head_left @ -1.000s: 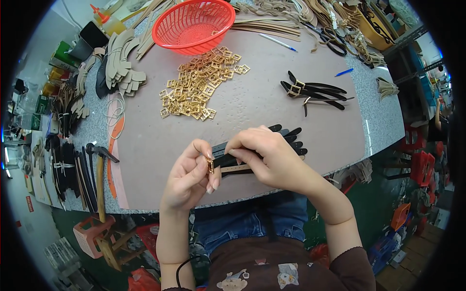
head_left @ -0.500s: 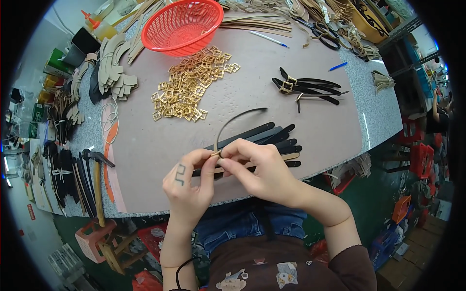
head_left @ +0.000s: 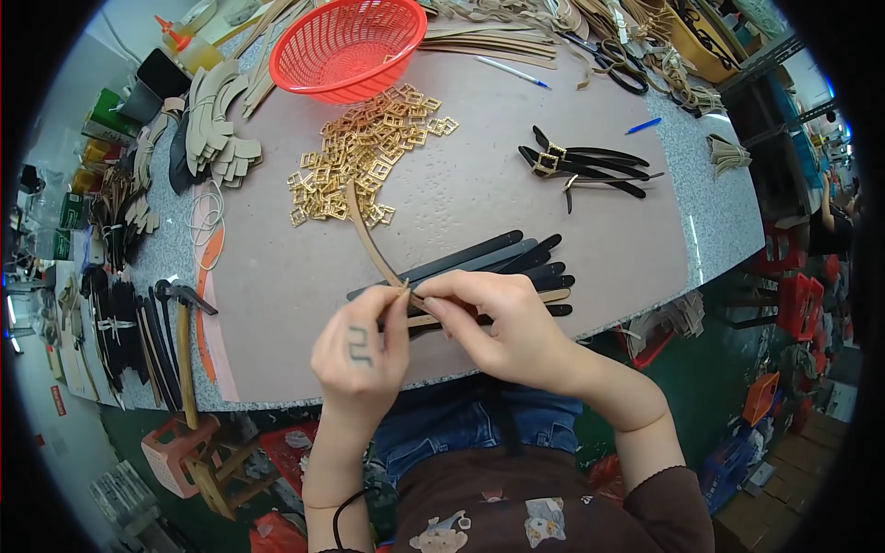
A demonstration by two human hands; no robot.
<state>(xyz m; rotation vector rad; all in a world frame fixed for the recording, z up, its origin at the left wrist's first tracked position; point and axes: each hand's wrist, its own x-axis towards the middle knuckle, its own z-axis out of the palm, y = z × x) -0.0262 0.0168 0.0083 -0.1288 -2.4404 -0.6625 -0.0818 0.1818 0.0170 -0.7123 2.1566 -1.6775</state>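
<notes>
Close together over the near middle of the table, both hands work on one narrow strap (head_left: 366,240). Its tan side shows, and the free end curves up and away to the left, reaching the buckle pile. My left hand (head_left: 358,346) is closed in a pinch on a small gold buckle (head_left: 405,288), mostly covered by the fingertips. Thumb and forefinger of my right hand (head_left: 502,318) pinch the strap just right of the buckle. Fingers hide how strap and buckle meet. Beneath the hands lies a fanned bundle of black, grey and tan straps (head_left: 479,255).
Gold square buckles (head_left: 364,157) are heaped beyond my hands, beside a red plastic basket (head_left: 346,51). Black straps with buckles (head_left: 590,166) lie at right. Two pens (head_left: 643,125), scissors (head_left: 619,69) and a hammer (head_left: 187,341) lie around the edges.
The strap's free end has swung from upper right to upper left, and its tan side shows now instead of the dark one. My left hand has turned slightly; both hands stay close together.
</notes>
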